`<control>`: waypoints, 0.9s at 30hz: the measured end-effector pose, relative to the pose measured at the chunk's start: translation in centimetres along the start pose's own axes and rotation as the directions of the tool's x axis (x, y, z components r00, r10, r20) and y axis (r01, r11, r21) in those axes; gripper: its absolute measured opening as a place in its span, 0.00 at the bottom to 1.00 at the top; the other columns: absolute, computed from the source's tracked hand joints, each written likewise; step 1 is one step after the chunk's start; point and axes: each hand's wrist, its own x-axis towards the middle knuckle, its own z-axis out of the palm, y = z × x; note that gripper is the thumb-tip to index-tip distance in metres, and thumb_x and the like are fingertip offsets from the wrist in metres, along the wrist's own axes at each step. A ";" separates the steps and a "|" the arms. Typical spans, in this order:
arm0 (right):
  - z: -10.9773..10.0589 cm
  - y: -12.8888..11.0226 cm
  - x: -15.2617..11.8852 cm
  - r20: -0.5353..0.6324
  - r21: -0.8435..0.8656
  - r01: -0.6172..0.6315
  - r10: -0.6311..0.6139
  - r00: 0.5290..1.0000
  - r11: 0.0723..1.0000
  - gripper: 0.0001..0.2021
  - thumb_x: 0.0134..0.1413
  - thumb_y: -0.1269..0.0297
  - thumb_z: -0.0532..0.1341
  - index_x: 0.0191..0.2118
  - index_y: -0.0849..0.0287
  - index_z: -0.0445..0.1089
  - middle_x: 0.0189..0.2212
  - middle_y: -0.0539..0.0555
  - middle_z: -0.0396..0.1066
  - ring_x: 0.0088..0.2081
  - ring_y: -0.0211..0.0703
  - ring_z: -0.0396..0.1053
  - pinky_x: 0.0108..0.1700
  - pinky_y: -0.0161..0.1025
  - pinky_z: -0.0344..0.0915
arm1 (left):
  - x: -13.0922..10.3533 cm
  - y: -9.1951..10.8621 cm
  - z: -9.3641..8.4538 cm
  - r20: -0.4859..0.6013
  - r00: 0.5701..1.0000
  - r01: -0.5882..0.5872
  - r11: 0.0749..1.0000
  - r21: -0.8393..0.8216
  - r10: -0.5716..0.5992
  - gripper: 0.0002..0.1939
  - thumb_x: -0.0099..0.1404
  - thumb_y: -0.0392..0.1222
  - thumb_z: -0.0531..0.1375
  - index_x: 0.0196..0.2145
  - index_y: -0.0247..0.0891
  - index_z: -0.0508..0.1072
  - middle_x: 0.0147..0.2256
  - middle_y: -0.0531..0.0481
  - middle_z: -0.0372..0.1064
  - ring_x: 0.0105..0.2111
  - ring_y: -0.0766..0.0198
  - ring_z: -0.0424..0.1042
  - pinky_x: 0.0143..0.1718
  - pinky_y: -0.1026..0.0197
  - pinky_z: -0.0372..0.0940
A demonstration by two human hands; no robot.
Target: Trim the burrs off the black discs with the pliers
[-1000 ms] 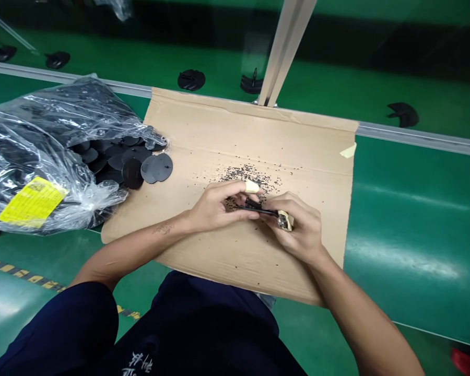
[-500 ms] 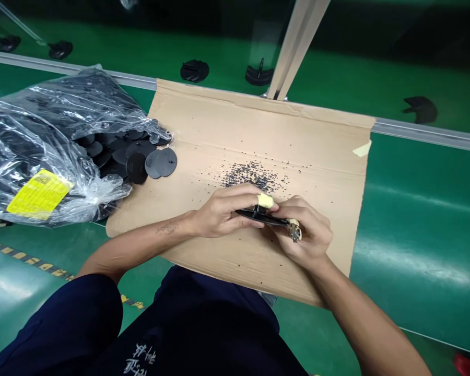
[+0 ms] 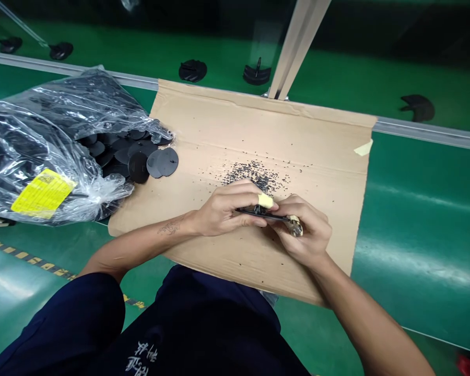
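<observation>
Near the front of the cardboard sheet, my left hand [image 3: 225,209] is closed on a black plastic disc [image 3: 253,212], seen nearly edge-on. Pale yellow tape wraps one of its fingertips. Close against the disc's right side, my right hand [image 3: 307,227] is closed around a small tool [image 3: 295,226] with a rounded, metallic-looking end. The rest of that tool is hidden by the fingers, so its kind is unclear. Tiny black scraps [image 3: 254,175] lie scattered on the cardboard just beyond both hands.
On the left, a clear plastic bag [image 3: 102,112] with a yellow label [image 3: 43,193] spills black discs [image 3: 166,161] onto the cardboard sheet [image 3: 203,115]. The green tabletop [image 3: 426,209] extends right. Behind stand a metal rail [image 3: 434,134] and a post [image 3: 300,49].
The disc has tilted slightly and looks thinner edge-on. The tool's end has turned and shifted slightly in my right hand. Both hands keep their grips.
</observation>
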 end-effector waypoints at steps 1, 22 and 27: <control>0.0 0.0 0.0 -0.005 0.012 -0.022 0.023 1.000 1.000 0.08 0.56 0.74 0.67 0.38 0.54 0.72 0.32 0.52 0.76 0.32 0.41 0.74 0.32 0.39 0.71 | 0.0 -0.1 0.0 0.019 1.000 0.013 1.000 -0.001 -0.012 0.16 0.71 0.51 0.61 0.50 0.39 0.77 0.40 0.46 0.78 0.41 0.64 0.76 0.44 0.58 0.72; -2.1 1.3 0.5 0.235 -0.521 0.061 0.075 0.969 0.851 0.06 0.63 0.65 0.61 0.44 0.56 0.71 0.36 0.55 0.77 0.35 0.46 0.72 0.37 0.43 0.65 | -0.4 -1.2 -1.5 0.070 0.994 0.071 0.990 0.125 -0.080 0.12 0.66 0.44 0.68 0.46 0.39 0.79 0.36 0.49 0.75 0.36 0.66 0.73 0.36 0.63 0.67; -2.2 1.2 0.4 0.260 -0.568 0.105 0.057 0.964 0.816 0.06 0.63 0.67 0.59 0.43 0.56 0.73 0.33 0.55 0.77 0.32 0.44 0.71 0.35 0.42 0.64 | -0.4 -1.1 -1.6 0.110 0.991 0.057 0.989 0.133 -0.072 0.09 0.68 0.43 0.66 0.44 0.39 0.78 0.35 0.50 0.74 0.35 0.66 0.72 0.35 0.63 0.66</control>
